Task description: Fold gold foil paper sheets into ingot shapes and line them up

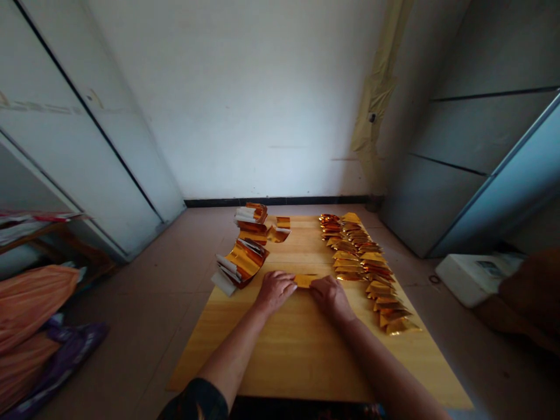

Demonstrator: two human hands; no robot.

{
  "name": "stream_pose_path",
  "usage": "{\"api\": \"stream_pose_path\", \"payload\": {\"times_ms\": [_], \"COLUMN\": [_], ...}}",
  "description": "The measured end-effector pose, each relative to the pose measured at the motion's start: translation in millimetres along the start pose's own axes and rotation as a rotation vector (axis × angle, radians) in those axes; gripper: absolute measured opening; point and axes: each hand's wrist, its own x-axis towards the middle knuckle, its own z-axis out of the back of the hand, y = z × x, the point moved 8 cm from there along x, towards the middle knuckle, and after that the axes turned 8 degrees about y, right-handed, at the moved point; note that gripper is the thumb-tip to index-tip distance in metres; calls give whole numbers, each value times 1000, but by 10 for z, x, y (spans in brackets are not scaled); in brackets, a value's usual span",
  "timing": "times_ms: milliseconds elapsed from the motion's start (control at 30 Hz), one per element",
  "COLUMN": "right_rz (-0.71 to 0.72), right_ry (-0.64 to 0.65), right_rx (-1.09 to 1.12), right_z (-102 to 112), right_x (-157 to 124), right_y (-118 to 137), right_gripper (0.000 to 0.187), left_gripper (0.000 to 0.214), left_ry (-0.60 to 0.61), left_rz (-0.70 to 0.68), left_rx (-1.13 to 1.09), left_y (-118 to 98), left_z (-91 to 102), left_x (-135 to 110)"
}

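A small sheet of gold foil paper (pixel 305 280) lies flat on the wooden table (pixel 306 350), between my two hands. My left hand (pixel 275 290) presses its left end with curled fingers. Fingers bent, my right hand (pixel 329 293) pinches the paper's right end. A curved stack of unfolded gold sheets (pixel 240 263) lies just left of my left hand. A long row of folded gold pieces (pixel 367 265) runs along the table's right side, close to my right hand.
A second stack of gold sheets (pixel 252 217) and some loose sheets (pixel 280 230) lie at the table's far end. Orange and purple bags (pixel 39 326) sit on the floor at left. A white box (pixel 475 277) rests on the floor at right.
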Motion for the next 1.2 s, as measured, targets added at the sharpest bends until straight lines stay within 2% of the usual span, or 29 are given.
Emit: {"api": "stream_pose_path", "payload": {"times_ms": [100,267,333,467,633,767,867,933,1033,1100,1200], "right_rz": [-117,-376,-426,-431,-344,-144,-17,6,35,107,198], "right_ry": [-7,-70,-100,-97,-158,-181,-149,-123,-109,-134,-198], "right_rx": [102,113,74,-15,86,181,171,154,114,77,12], "right_z": [-53,-93,-90,-112,-101,-52,-21,-19,-26,0,94], "right_x": [106,170,173,199,143,8,-86,-118,-122,-117,-121], "right_y": [-166,-338,-330,-283,-304,-249,-147,-102,-24,73,215], "right_gripper": [21,22,24,22,22,15,18,19,21,23,21], "left_gripper": [26,22,17,14,14,8,8,15,19,32,31], "left_ry": [-61,-113,-119,-83,-93,-53,-15,-27,-63,-27,39], "left_rz": [48,258,291,289,246,111,28,54,165,188,200], "left_rx": [-28,69,91,102,46,-16,-101,-147,-146,-124,-137], "left_y": [44,124,119,95,38,-63,-103,-80,-39,-78,-130], "left_z": [37,46,37,1,22,4,-4,18,39,-5,-78], "left_x": [51,148,174,203,144,44,-10,-8,48,114,192]}}
